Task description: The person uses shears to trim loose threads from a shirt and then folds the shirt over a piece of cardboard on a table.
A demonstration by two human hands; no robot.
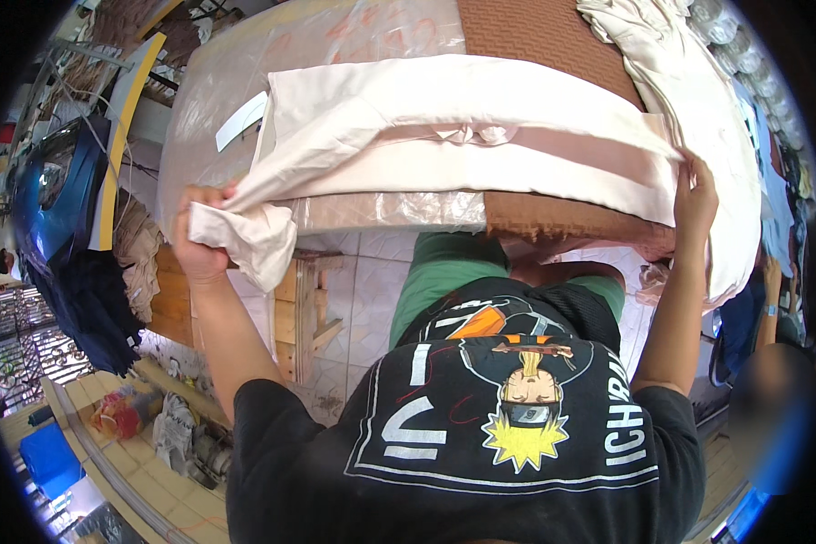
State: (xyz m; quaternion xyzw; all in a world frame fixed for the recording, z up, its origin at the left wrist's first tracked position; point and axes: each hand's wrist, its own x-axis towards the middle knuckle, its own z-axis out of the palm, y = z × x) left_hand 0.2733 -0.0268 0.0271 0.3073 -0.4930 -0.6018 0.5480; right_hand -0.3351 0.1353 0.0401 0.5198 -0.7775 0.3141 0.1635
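A long pale pink cloth (480,166) is stretched sideways across the padded work surface in front of me. Its upper layer is folded back, and a small bunched bit shows near the middle. My left hand (201,238) grips the cloth's left end, where a crumpled part hangs over the near edge. With fingers pinched, my right hand (695,192) holds the right end by its edge. Between the hands the folded layer is pulled into a taut diagonal ridge. A white strip (242,122) lies beside the cloth's upper left corner.
Clear plastic (236,68) covers the work surface's left part, brown textured fabric (548,34) its right. More pale cloth (730,208) drapes over the right side. A wooden stool (292,317) stands below at left, near a yellow-edged board (122,136). Another person is at the far right.
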